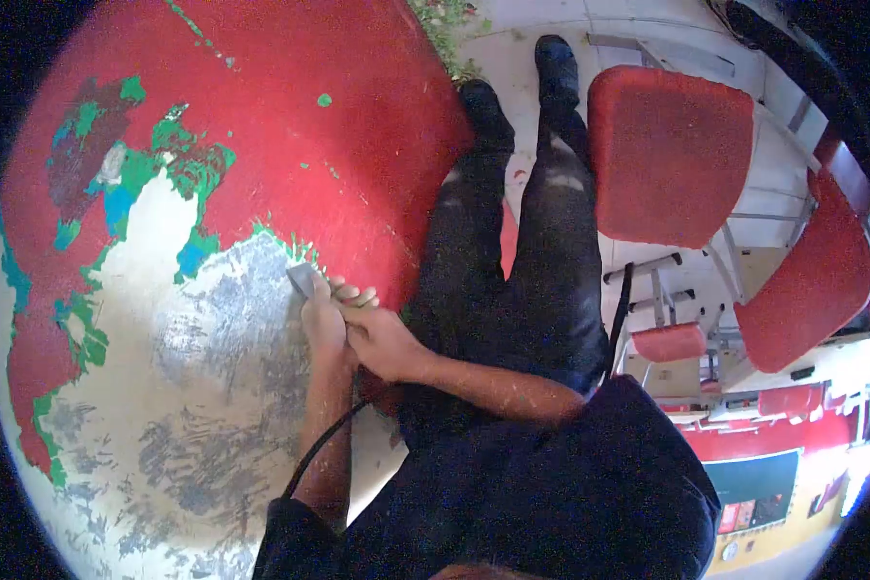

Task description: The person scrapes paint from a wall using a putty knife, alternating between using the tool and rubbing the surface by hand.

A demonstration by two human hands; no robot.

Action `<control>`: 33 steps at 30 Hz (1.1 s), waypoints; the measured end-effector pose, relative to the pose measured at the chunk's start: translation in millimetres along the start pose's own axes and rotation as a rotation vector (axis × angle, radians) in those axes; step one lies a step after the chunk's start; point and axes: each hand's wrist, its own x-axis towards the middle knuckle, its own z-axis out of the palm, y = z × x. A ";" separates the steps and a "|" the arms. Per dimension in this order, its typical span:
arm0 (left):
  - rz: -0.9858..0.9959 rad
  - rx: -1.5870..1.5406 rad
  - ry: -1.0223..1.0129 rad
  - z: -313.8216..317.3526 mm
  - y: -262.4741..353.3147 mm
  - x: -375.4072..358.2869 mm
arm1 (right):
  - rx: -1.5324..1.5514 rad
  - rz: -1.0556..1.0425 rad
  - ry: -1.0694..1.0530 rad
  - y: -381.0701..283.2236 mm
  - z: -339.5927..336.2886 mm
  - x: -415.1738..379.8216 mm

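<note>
A scraper (303, 279) with a flat grey metal blade is in both my hands, its handle mostly hidden by my fingers. My left hand (325, 324) is closed around it close to the blade. Just behind, my right hand (385, 345) is closed on the handle end, touching the left. The blade lies against the painted wall (329, 126), at the ragged edge between red paint and a bare grey-white patch (232, 319). Green paint slivers (304, 249) show along that edge by the blade's tip.
Green and blue paint remnants (179, 164) surround the bare area. Paint flakes (445, 39) lie on the pale floor (512, 58) near my shoes. Close to my legs stands a red chair (672, 155), with more red chairs (807, 280) beyond. A green board (759, 488) hangs farther off.
</note>
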 end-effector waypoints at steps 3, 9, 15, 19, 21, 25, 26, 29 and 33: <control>0.037 -0.034 -0.101 0.6 -11.3 -15.3 | -0.109 -0.207 0.056 9.8 -4.2 -10.8; -0.104 -0.156 -0.270 -8.9 -12.5 1.3 | -0.142 0.051 -0.117 -5.7 -14.4 1.4; -0.073 -0.149 -0.276 -3.9 -31.5 7.7 | -0.252 0.033 -0.033 -5.5 -20.5 -26.8; -0.091 -0.169 -0.291 -0.6 -31.3 5.0 | -0.140 0.102 -0.047 -3.6 -23.8 -34.0; 0.049 -0.160 -0.257 -0.5 -40.8 3.1 | -0.174 0.140 -0.082 3.2 -25.7 -37.6; 0.102 -0.050 -0.191 -9.6 -40.1 -22.3 | -0.229 0.154 -0.183 17.1 -21.3 -51.5; 0.104 -0.024 -0.208 -11.1 -41.3 -20.8 | -0.273 0.075 -0.093 21.4 -15.8 -49.7; 0.161 -0.128 -0.215 -3.3 -46.6 -6.1 | -0.427 -0.106 0.089 30.3 -6.4 -48.8; 0.155 -0.199 -0.181 5.4 -45.4 1.8 | -0.476 -0.104 0.052 20.9 -17.5 -32.7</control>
